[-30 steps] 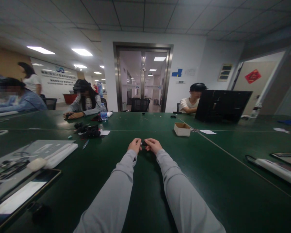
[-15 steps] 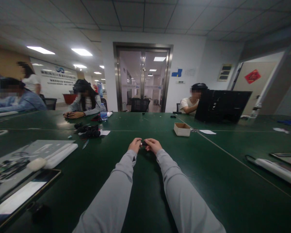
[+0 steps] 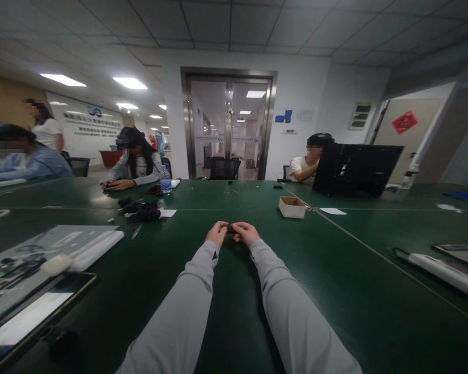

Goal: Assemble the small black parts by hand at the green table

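Both my hands meet over the middle of the green table [image 3: 234, 301], gripping a small dark object [image 3: 230, 229] between them. The fingers of my left hand [image 3: 217, 232] are closed on its left end. From the other side, my right hand [image 3: 247, 234] pinches its right end, with the fingers curled under. The object is short and dark; its kind is too small to make out, and the fingers cover most of it.
An open cardboard box [image 3: 292, 209] stands ahead to the right. Black gear [image 3: 142, 210] and a water bottle [image 3: 166, 182] are at front left. A phone [image 3: 42, 311] and a grey board [image 3: 35, 254] lie on the left. A monitor [image 3: 356, 169] stands at far right. Other people sit across the table.
My hands stay in nearly the same place. A shiny bit at the left end of the dark object, visible before, no longer shows. The view has shifted very slightly.
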The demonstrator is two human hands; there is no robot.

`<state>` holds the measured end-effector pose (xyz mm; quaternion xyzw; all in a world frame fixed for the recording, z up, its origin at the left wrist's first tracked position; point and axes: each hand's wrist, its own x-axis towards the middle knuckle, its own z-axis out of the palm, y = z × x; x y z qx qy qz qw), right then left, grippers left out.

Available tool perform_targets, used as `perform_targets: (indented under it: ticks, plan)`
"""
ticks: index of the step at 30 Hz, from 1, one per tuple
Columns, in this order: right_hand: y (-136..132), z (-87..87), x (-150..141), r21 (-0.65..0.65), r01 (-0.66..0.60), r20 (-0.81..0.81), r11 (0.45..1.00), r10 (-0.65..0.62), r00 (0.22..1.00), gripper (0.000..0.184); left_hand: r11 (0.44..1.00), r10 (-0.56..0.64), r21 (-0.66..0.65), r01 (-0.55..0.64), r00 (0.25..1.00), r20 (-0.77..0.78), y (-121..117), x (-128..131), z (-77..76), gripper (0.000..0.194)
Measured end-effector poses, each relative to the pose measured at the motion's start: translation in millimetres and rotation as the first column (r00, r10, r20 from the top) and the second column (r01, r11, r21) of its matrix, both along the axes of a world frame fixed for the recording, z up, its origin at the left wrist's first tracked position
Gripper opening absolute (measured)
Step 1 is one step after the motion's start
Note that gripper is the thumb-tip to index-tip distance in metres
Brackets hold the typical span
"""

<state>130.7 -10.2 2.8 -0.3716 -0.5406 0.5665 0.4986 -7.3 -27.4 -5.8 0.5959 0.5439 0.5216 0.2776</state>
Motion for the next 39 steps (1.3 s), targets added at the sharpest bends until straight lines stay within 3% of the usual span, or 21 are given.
perform_targets:
  ticks: [7,11,32,39]
  plan:
    - [1.8,-1.5,-0.5,-0.007,0.002,-0.005,1.000,-0.002,1.000,0.019,0.998,-0.026,-0.056,0.027,0.999,0.022,-1.0,1.2,2.1,0.025]
    - [1.8,-2.1,-0.3,0.001,0.003,-0.005,1.000,-0.003,1.000,0.020,1.000,-0.012,-0.010,0.012,1.000,-0.015,-2.6,0.8,2.0,0.025]
    - [3.4,-3.2,-0.3,0.003,0.002,0.008,1.000,-0.002,1.000,0.022,0.998,0.010,-0.056,-0.011,1.000,-0.019,-3.4,-0.4,3.9,0.025]
    - [2.2,-1.9,-0.5,-0.002,0.003,0.004,1.000,-0.002,1.000,0.021,0.999,0.033,-0.007,-0.034,0.999,-0.039,-4.6,-0.5,4.8,0.025]
